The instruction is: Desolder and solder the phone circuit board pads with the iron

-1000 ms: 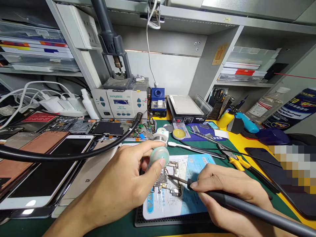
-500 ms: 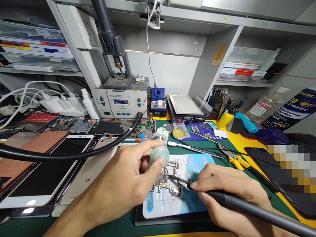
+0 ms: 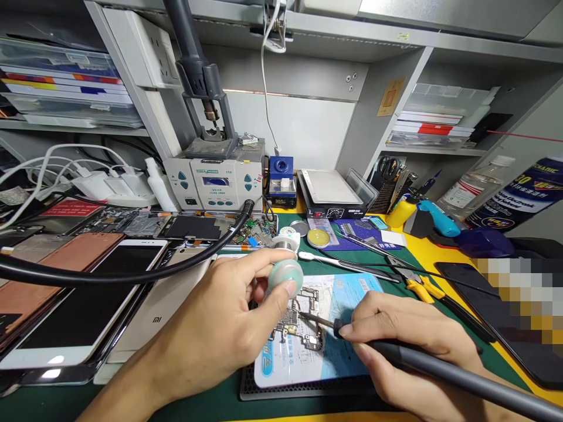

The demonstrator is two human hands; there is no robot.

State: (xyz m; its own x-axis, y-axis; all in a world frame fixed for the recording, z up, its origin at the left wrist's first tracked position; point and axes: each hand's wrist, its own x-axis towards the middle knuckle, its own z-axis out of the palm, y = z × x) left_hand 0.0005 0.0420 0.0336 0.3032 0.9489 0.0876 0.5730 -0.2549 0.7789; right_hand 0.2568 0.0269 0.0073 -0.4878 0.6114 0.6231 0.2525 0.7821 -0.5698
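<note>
My left hand (image 3: pixel 224 316) is closed on a small round teal-and-clear spool of desoldering braid (image 3: pixel 285 278), thumb on its edge. Just below it a thin copper-coloured strip runs down to a phone circuit board (image 3: pixel 313 340). In my right hand (image 3: pixel 409 340) is a black soldering iron (image 3: pixel 444 369), gripped like a pen. Its dark tip points left and meets the board, or hovers just over it, near a large chip; I cannot tell which. The board lies on a blue-and-white printed card (image 3: pixel 347 351). My left fingers hide part of the board.
Behind my left hand stands a reel of solder wire (image 3: pixel 285 241). Yellow-handled cutters (image 3: pixel 422 287), a white-tipped brush (image 3: pixel 334 259) and a flux tin (image 3: pixel 318 237) lie beyond the card. Several phones (image 3: pixel 101 299) cover the left side, crossed by a black hose (image 3: pixel 176 275). A soldering station (image 3: pixel 215 176) stands behind.
Almost nothing differs. The spool in my left hand has shifted very slightly to the right; the iron's tip stays at the same part of the board.
</note>
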